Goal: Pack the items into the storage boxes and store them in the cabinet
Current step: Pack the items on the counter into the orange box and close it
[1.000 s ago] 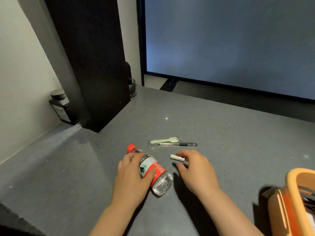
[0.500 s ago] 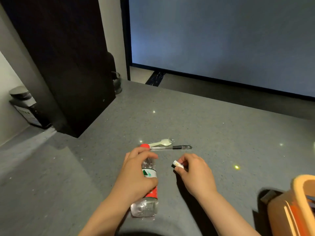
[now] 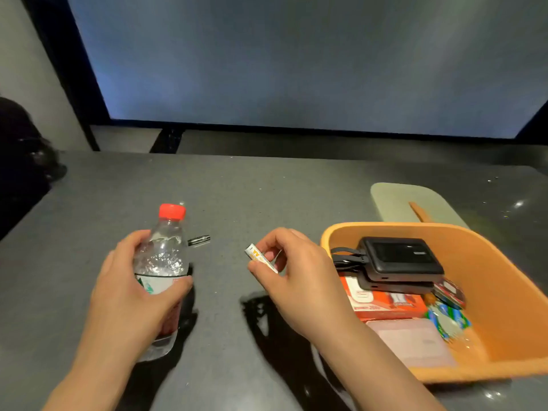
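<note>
1. The orange box (image 3: 504,292) stands on the counter (image 3: 267,185) just right of the right hand (image 3: 296,280), its far right side cut off by the frame edge.
2. In the box, nearest the right hand, a black device (image 3: 400,256) lies on top of a second black one, a black cord (image 3: 344,258) looping off its left end.
3. Under these lies a red-and-white carton (image 3: 385,304); in front of it a pale pink flat case (image 3: 412,339); to the right, small coloured packets (image 3: 447,315) too blurred to identify.
4. A pale green lid (image 3: 397,200) with an orange strip lies flat beyond the box.
5. The right hand pinches a white battery (image 3: 259,257) between thumb and fingertips, above the counter and left of the box.
6. The left hand (image 3: 130,304) wraps around a clear bottle (image 3: 163,253) with a red cap, held roughly upright; its base is partly hidden by the palm.
7. A dark pen (image 3: 199,240) shows only its tip beyond the left hand, the rest hidden behind the bottle.
8. A dark blurred shape (image 3: 20,155) sits at the far left edge, not identifiable.
</note>
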Available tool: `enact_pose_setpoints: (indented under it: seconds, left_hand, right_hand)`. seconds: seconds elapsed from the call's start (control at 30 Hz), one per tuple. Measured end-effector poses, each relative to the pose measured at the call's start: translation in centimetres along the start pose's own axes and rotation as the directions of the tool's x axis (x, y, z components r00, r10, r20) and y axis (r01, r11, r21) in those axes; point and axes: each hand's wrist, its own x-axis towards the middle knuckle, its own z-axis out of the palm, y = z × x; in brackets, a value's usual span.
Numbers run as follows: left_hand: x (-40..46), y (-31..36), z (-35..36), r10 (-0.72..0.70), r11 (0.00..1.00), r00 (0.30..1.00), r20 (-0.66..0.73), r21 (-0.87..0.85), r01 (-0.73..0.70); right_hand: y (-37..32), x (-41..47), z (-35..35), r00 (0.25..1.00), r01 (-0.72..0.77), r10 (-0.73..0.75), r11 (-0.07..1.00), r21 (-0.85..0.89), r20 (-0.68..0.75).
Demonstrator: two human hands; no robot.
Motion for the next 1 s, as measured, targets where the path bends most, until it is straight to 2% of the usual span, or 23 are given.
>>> enact_pose_setpoints:
  seconds: [0.1,0.27,0.37,0.47,0.57,0.7,0.93,1.0]
  left_hand:
    - [-0.5,6.7,1.3,0.183,0.962,0.983,-0.025,-0.201,-0.184]
    - [-2.3,15.6,4.8,0.342,0.850,0.939,-0.036,-0.414,-0.326]
    - [-3.6,18.4,7.5,0.367,0.792,0.927,-0.074,-0.497,-0.354]
    - [-4.7,19.4,9.5,0.353,0.783,0.933,-0.078,-0.521,-0.340]
    - [-5.4,19.4,10.7,0.305,0.813,0.951,-0.055,-0.504,-0.290]
    - [-5.8,18.8,11.0,0.251,0.843,0.967,-0.047,-0.481,-0.242]
    - [-5.4,17.5,9.8,0.228,0.828,0.968,-0.109,-0.501,-0.251]
    - [-5.2,17.3,9.4,0.233,0.830,0.967,-0.101,-0.498,-0.251]
  right_hand:
    - [1.3,-1.5,-4.7,0.994,-0.010,0.011,1.000,0.004,-0.112]
    - [6.4,-5.0,-11.7,0.965,-0.168,0.155,0.985,-0.048,-0.210]
    - [9.7,-6.9,-14.8,0.935,-0.319,0.309,0.947,-0.030,-0.176]
    - [11.4,-6.6,-15.4,0.920,-0.392,0.392,0.917,-0.068,-0.023]
    - [11.5,-4.7,-13.5,0.915,-0.362,0.382,0.919,-0.153,0.130]
    - [10.8,-2.3,-10.3,0.912,-0.238,0.319,0.924,-0.299,0.258]
    - [10.1,0.1,-7.4,0.942,-0.135,0.229,0.928,-0.348,0.245]
    - [10.2,0.2,-7.2,0.943,-0.144,0.225,0.940,-0.308,0.246]
